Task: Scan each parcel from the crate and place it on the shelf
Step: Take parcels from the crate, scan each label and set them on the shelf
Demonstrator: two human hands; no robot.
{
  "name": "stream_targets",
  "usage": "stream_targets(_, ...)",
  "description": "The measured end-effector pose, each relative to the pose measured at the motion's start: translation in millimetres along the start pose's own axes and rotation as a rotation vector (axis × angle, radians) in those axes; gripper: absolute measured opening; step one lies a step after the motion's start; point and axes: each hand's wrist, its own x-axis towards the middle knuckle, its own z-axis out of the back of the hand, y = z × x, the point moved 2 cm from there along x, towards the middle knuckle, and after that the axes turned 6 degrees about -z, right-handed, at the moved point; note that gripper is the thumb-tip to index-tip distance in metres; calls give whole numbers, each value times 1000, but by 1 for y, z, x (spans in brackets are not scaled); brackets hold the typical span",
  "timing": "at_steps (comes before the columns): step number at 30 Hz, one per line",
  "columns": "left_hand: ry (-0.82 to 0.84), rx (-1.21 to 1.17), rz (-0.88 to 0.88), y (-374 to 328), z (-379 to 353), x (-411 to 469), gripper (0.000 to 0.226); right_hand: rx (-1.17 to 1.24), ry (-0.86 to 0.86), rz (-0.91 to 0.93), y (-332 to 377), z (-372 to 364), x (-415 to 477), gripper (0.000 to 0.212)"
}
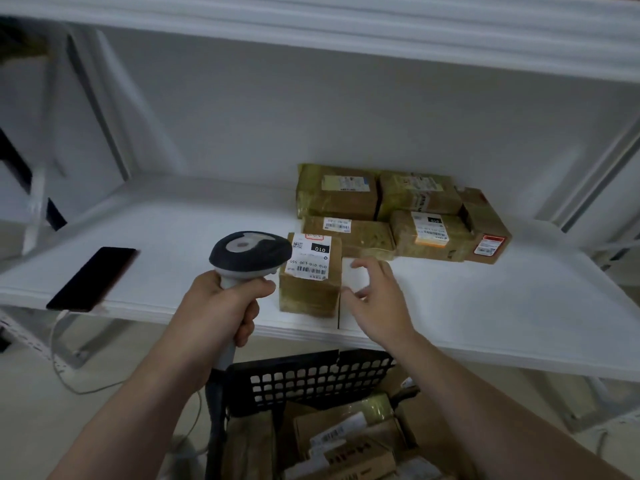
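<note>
Head view: left hand (221, 306) wrapped tight around the grip of a grey-and-black handheld barcode scanner (249, 252), scanner head up at shelf-edge height, just left of the nearest parcel. Right hand (377, 296) has fingers spread and loosely curled, gripping nothing; it hovers just right of that parcel, contact unclear.

Nearest parcel is a small brown taped cardboard box (310, 277) with a white shipping label on top, printed "010". It sits on the white shelf board (173, 244), close to the front edge.

Behind it and further right, a cluster of five more brown taped parcels (398, 216) with labels, packed touching one another on the same board.

Black flat phone (93, 278) lies at the shelf's left front edge, white cable hanging off its near end, well apart from the parcels.

Black perforated plastic crate (311, 379) sits below the shelf front, between the forearms, with several brown labelled parcels (343, 441) inside.
</note>
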Motion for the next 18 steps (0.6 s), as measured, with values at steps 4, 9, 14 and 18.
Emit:
stream_targets(4,-4,34,7,2,5,-2,22,-425,192,406,11,-25,-11,33)
stream_targets(9,-19,92,23,2,14,-2,36,-533,246,441,30,-56,12,39)
stream_targets(14,-59,68,30,5,25,6,34,-559,286,539,44,-81,64,41)
stream_targets(18,-68,65,45,8,22,16,35,-709,310,651,57,-116,108,72)
